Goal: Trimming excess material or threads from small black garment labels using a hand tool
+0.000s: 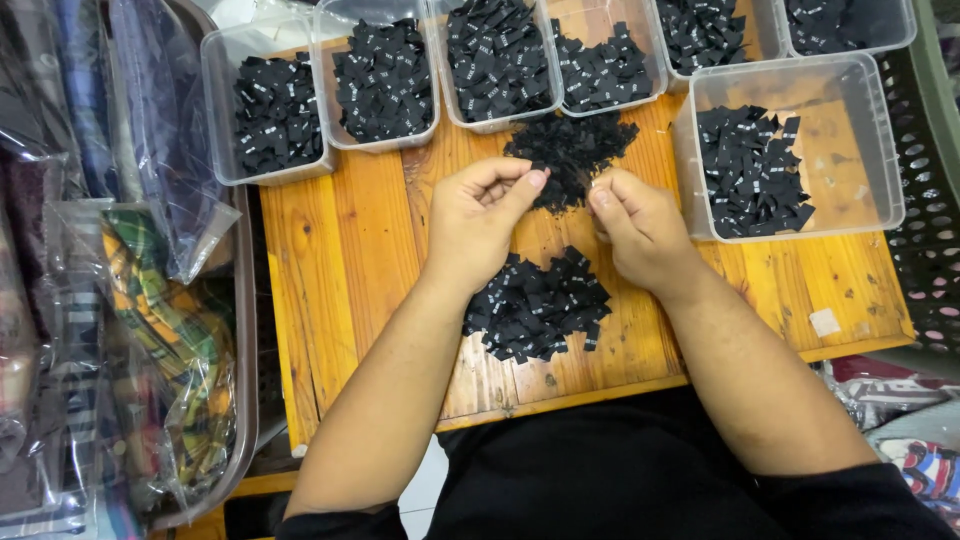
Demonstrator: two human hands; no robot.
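Your left hand point(480, 225) and right hand point(640, 230): fingers curled narrow, touching the label pile point(570, 150) on the wooden bench point(340, 250); grip unclear.

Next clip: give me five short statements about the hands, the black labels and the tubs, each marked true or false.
1. Both hands, left hand and right hand, are over the wooden table. True.
2. Two loose piles of black labels lie on the table: far pile and near pile. True.
3. The big tub on the right is packed to the rim. False: its labels cover only the left part of its floor.
4. The left hand rests inside a tub. False: it is on the table beside the far pile.
5. Bagged fabrics sit to the left of the table. True.
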